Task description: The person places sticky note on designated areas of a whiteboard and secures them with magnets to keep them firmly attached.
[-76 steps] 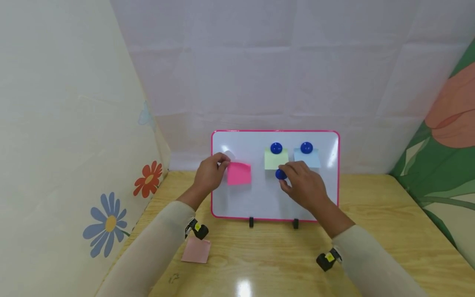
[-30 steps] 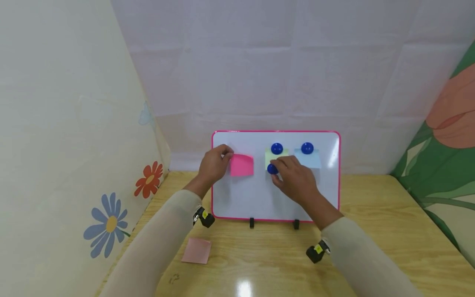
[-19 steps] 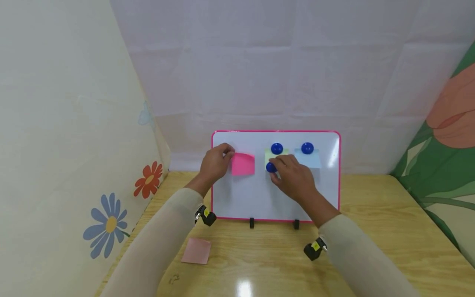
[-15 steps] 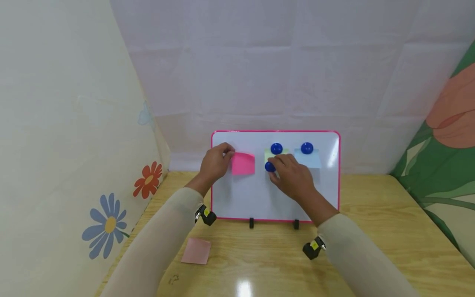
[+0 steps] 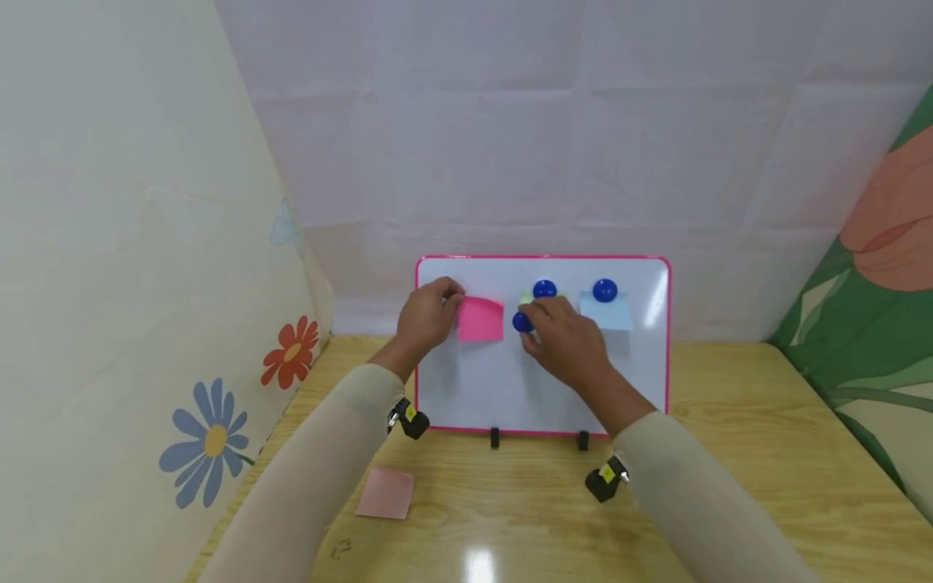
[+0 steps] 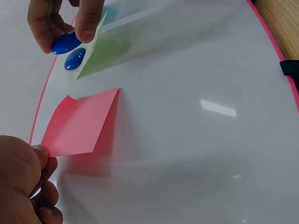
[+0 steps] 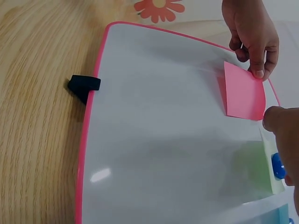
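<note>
My left hand (image 5: 428,314) pinches the upper left corner of a bright pink sticky note (image 5: 481,320), holding it against or just off the whiteboard (image 5: 481,389); in the left wrist view the pink note (image 6: 86,123) tilts and casts a shadow on the board. To its right, my right hand (image 5: 568,340) grips a round blue magnet (image 5: 521,322) between thumb and fingers, also seen as a blue magnet (image 6: 66,43) in the left wrist view. Behind that hand, a green note (image 7: 257,163) hangs under a second blue magnet (image 5: 544,289), mostly hidden in the head view.
A light blue note (image 5: 607,312) hangs under another blue magnet (image 5: 605,290) on the board's right. Black feet (image 5: 495,438) support the pink-framed board on the wooden table (image 5: 496,502). A pale pink note (image 5: 386,492) lies at the front left, beside the left sleeve (image 5: 313,478).
The left hand has raised the pink note and shifted it slightly right. My right hand has carried its magnet left and up, from below the green note toward the pink one.
</note>
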